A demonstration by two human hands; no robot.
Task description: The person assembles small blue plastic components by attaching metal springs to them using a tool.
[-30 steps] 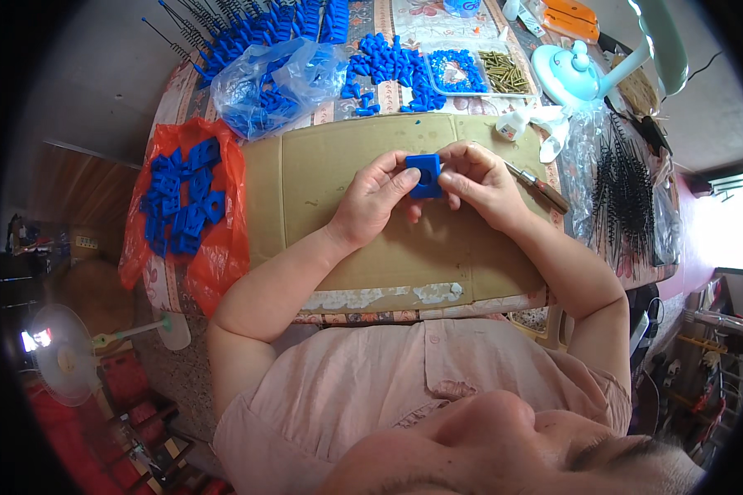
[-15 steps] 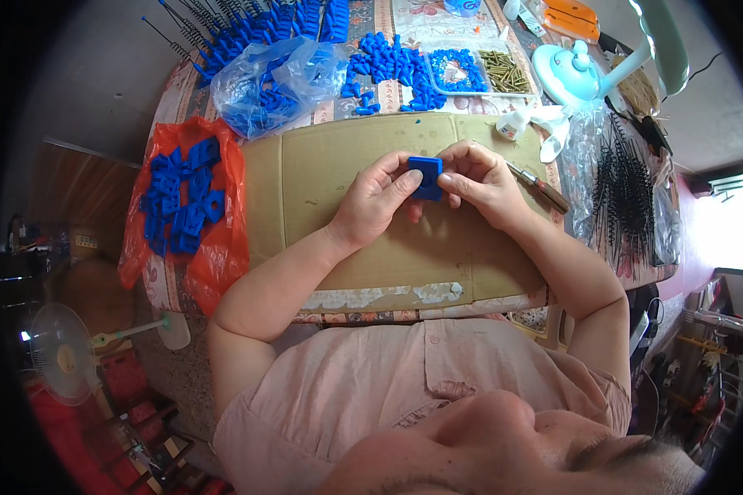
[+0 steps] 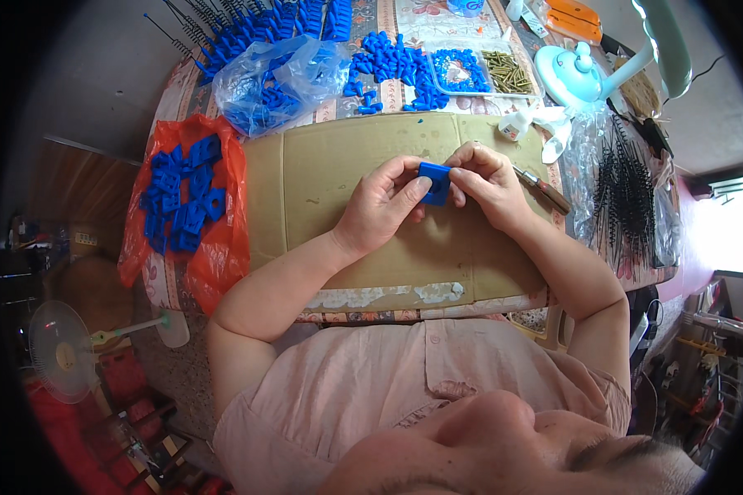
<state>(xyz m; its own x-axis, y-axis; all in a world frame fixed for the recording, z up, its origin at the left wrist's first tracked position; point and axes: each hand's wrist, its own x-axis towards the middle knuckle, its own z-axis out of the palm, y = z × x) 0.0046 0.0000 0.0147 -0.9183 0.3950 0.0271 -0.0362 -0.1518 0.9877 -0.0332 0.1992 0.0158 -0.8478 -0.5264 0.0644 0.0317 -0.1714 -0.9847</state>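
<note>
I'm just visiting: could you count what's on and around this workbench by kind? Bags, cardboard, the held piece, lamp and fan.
Orange plastic bag of blue parts: 1
Clear plastic bags: 2
Brown cardboard sheet: 1
Blue square plastic piece, held: 1
Mint-green desk lamp: 1
White floor fan: 1
Total: 7

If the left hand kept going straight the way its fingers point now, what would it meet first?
The left hand points right, toward the small blue plastic block it already pinches; just beyond is the right hand, likely the first new contact, though depth is hard to judge.
</note>
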